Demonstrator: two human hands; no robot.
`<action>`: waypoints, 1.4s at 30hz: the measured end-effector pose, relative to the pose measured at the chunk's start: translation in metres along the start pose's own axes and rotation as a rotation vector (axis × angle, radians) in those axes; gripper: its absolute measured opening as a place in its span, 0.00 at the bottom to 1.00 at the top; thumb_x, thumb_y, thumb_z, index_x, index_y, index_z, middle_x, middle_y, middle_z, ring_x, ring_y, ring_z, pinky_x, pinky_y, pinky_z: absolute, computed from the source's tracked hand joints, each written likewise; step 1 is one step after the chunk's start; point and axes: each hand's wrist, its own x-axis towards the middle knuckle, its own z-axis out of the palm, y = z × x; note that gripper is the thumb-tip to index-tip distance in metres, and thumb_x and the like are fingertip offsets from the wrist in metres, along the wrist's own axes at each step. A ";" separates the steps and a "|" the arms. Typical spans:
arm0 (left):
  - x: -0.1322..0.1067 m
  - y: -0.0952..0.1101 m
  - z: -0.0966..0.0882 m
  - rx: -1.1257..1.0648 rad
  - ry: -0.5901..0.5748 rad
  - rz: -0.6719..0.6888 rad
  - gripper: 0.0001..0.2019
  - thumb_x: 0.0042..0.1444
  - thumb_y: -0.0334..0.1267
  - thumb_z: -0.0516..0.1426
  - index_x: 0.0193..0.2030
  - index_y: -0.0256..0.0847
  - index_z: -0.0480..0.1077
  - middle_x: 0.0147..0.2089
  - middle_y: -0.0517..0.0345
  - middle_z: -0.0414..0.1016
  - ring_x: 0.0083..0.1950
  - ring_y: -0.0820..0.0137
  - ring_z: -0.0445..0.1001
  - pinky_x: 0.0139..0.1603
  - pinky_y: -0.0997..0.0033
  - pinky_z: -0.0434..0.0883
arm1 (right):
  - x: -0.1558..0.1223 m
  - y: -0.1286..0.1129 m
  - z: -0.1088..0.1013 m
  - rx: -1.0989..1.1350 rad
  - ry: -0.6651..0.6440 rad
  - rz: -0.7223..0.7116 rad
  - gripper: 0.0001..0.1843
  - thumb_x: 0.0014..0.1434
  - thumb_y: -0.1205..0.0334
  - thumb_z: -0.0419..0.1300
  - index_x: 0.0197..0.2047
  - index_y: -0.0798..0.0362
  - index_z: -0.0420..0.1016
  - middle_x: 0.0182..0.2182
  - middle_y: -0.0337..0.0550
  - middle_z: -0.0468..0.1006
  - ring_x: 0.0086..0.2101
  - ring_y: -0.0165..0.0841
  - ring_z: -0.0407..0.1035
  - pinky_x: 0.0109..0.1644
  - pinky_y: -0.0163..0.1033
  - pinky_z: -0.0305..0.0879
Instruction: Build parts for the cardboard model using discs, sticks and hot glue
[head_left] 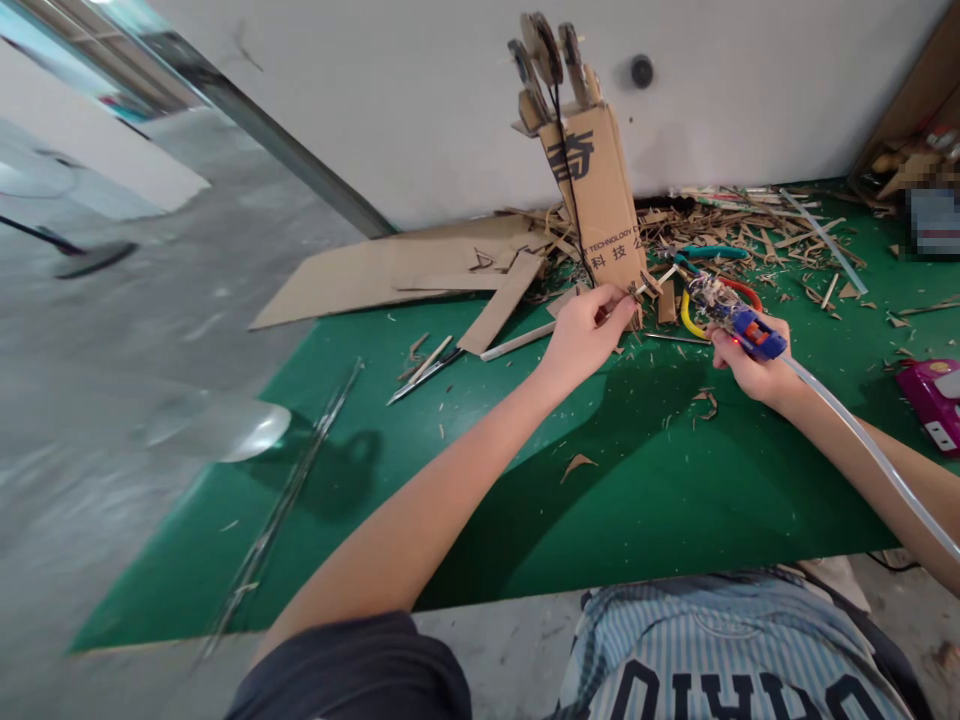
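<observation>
A tall cardboard model [596,190] shaped like a forearm with finger-like pieces on top stands upright near the back of the green mat [645,480]. My left hand [585,330] is closed in a pinch on a small cardboard piece at the model's base. My right hand [754,370] grips a blue glue gun [739,320], its nozzle pointing toward the base of the model. A clear glue stick [870,440] trails back from the gun over my right forearm.
Cardboard sheets [390,270], strips and scraps litter the mat's back. Pliers with teal handles [705,252], a knife [424,372], a pink box [937,400] at right. A long metal rod [292,490] lies along the mat's left edge. The wall is directly behind.
</observation>
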 end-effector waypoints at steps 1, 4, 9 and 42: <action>0.000 0.000 0.000 0.016 -0.001 0.005 0.13 0.65 0.37 0.56 0.28 0.40 0.67 0.23 0.63 0.64 0.25 0.75 0.62 0.27 0.73 0.56 | 0.001 0.000 0.001 0.043 0.017 0.041 0.20 0.58 0.42 0.67 0.29 0.48 0.72 0.19 0.38 0.72 0.19 0.31 0.67 0.25 0.41 0.65; -0.001 0.000 0.000 0.055 -0.024 0.011 0.12 0.65 0.38 0.56 0.29 0.40 0.69 0.23 0.64 0.63 0.25 0.74 0.62 0.27 0.72 0.56 | 0.006 -0.003 0.003 0.160 0.077 0.173 0.25 0.55 0.34 0.67 0.28 0.49 0.73 0.17 0.38 0.71 0.17 0.30 0.66 0.22 0.40 0.65; -0.004 0.004 0.000 0.134 -0.077 0.049 0.14 0.65 0.40 0.55 0.27 0.40 0.68 0.22 0.64 0.62 0.25 0.75 0.59 0.28 0.70 0.53 | 0.017 -0.009 0.006 0.351 0.167 0.212 0.27 0.51 0.33 0.69 0.28 0.49 0.73 0.24 0.37 0.74 0.16 0.26 0.65 0.16 0.36 0.59; -0.010 0.005 0.006 0.088 -0.139 0.112 0.10 0.63 0.38 0.57 0.31 0.40 0.72 0.27 0.59 0.71 0.28 0.73 0.66 0.31 0.70 0.61 | 0.015 -0.010 0.009 0.344 0.091 0.305 0.27 0.51 0.33 0.70 0.28 0.49 0.73 0.26 0.38 0.75 0.16 0.25 0.64 0.17 0.37 0.63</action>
